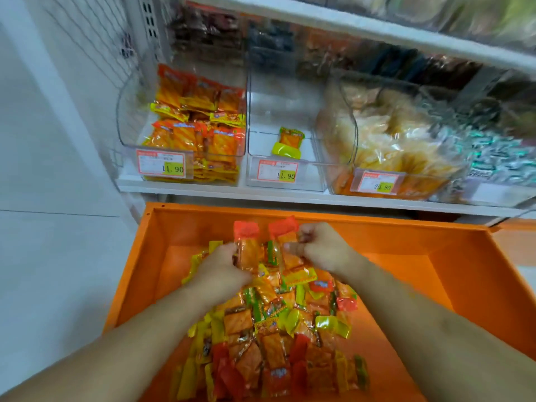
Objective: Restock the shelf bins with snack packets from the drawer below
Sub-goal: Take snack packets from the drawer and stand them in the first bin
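Orange drawer (470, 274): pulled open below the white shelf (203, 190); landmark for all entries.

Snack packets (278, 338): loose heap, orange, red and yellow-green wrappers, spread down the middle of the drawer from near its back wall toward the front.

Left hand (220, 271): over the back part of the heap, left of centre; fingers curled round a red-topped packet (246, 245) that stands upright out of the grip.

Right hand (322, 248): just beside the left hand, over the back of the heap; fingers curled, pinching a second red-topped packet (285, 232), also upright. The two held packets stand side by side, near or touching; contact cannot be told.

Left bin (127, 111): clear plastic, on the shelf above the drawer's left back corner; stacked high with orange packets; price tag (161, 165) reads 11.90.

Middle bin (278, 181): clear, directly above the drawer's back wall; holds only one or two packets (288, 142) on its floor; tag (278, 171) reads 11.90.

Right bin (342, 132): clear, above the drawer's right half; filled with pale yellow bags; tag (378, 182), digits blurred.

Upper shelf bins (208, 33): above those, dark packets, blurred.
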`<control>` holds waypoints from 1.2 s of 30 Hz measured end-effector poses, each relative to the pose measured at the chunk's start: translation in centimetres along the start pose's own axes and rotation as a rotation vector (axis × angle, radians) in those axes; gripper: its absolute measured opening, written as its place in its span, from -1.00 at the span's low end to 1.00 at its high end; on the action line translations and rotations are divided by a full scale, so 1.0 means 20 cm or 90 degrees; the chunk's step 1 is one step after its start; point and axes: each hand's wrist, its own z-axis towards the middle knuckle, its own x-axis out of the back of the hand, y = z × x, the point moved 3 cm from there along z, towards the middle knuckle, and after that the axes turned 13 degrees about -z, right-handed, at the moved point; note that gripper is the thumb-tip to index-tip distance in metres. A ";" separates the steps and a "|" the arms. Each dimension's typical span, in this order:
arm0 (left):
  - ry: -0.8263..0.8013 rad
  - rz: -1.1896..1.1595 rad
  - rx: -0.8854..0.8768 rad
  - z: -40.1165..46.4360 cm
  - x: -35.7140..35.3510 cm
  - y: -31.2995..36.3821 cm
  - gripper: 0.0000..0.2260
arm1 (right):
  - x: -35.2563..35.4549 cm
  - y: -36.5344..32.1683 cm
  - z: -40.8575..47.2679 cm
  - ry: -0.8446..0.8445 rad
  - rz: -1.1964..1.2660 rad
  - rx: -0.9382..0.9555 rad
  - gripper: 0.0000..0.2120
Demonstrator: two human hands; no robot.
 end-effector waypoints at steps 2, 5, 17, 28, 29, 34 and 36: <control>0.014 0.050 -0.064 -0.09 0.05 0.13 -0.77 | 0.04 -0.16 -0.10 0.032 0.004 0.052 -0.61; 0.034 0.133 -0.173 -0.27 0.10 0.30 -0.80 | 0.07 -0.37 -0.26 0.109 -0.007 0.097 -0.67; -0.049 0.032 -0.238 -0.65 0.28 0.49 -0.56 | 0.11 -0.67 -0.70 0.043 0.395 0.090 -0.83; 0.063 -0.115 -0.273 -0.57 0.35 0.57 -0.46 | 0.21 -0.75 -0.62 -0.023 0.472 0.124 -0.76; 0.065 -0.130 -0.260 -0.56 0.36 0.57 -0.45 | 0.21 -0.75 -0.61 -0.016 0.450 0.122 -0.78; 0.105 -0.167 -0.209 -0.51 0.39 0.57 -0.56 | 0.21 -0.73 -0.57 0.088 0.318 0.135 -0.83; 0.157 -0.164 -0.209 -0.51 0.40 0.57 -0.66 | 0.22 -0.71 -0.55 0.195 0.218 0.142 -0.82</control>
